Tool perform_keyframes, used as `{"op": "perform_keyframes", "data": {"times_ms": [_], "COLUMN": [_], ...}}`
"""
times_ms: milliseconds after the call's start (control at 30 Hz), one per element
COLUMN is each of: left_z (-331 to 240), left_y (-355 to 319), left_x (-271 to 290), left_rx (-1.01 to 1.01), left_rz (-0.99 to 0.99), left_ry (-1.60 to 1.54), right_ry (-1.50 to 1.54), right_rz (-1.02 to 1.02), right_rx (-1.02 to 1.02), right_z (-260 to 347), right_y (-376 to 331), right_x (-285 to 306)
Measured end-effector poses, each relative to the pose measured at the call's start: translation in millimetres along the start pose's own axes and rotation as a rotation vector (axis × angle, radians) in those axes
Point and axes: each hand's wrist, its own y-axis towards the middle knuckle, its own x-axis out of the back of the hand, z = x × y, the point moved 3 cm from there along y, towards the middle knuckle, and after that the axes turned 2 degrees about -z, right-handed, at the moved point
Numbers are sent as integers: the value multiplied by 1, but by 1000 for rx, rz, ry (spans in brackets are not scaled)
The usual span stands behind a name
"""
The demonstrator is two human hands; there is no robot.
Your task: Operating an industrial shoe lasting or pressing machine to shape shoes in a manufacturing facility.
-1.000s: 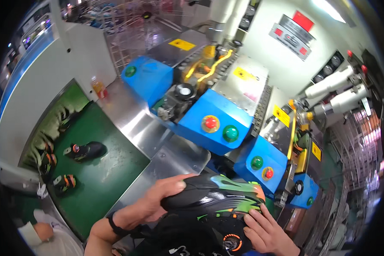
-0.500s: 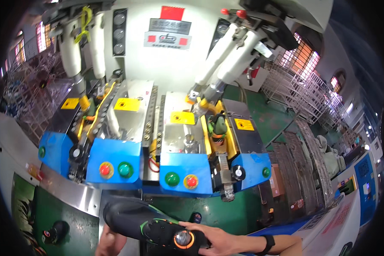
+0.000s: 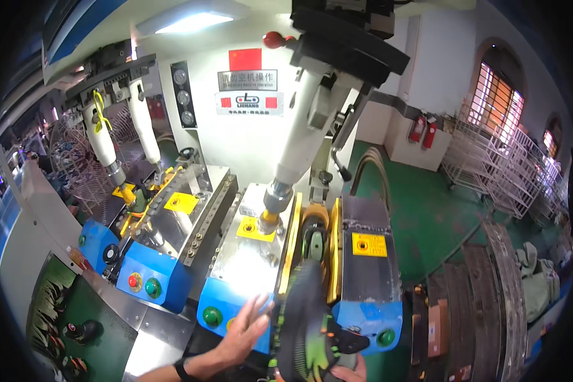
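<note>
In front of the machine's right station, my right hand [image 3: 351, 370] grips a black shoe [image 3: 299, 340] with bright green and orange parts. It holds the shoe low, near the picture's lower edge; some of its fingers are hidden. The shoe's dark, blurred end tilts up toward the station. My left hand [image 3: 243, 332] is open beside it, fingers stretched out in front of the blue front panel [image 3: 213, 286], apart from the shoe. Between the yellow clamp pads [image 3: 290, 245] sits a black and green piece of footwear [image 3: 316, 240], partly covered by the held shoe.
A white press arm [image 3: 296, 140] leans over the right station. The machine's left station [image 3: 178, 219] has red and green buttons. Several dark shoes [image 3: 83, 331] are at lower left. Wooden slats [image 3: 477, 286] and white wire racks [image 3: 490, 165] stand at right.
The shoe has risen and turned, one end now pointing at the right station. My left hand now stretches its fingers by the panel. The view has shifted closer to the right station.
</note>
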Motion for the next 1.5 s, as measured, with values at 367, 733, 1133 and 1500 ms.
{"op": "perform_keyframes", "data": {"times_ms": [367, 733, 1133, 1500], "left_z": [87, -6, -47, 77], "left_y": [298, 240, -160, -199], "left_x": [-64, -30, 130, 158], "left_rx": [-134, 192, -49, 196], "left_rz": [-328, 103, -490, -1006], "left_ry": [775, 434, -244, -397], "right_ry": [-151, -315, -555, -1289], "right_rz": [-411, -451, -93, -256], "right_rx": [376, 303, -220, 169], "right_z": [51, 71, 108, 77], "right_y": [-22, -12, 317, 352], "right_x": [79, 78, -51, -73]}}
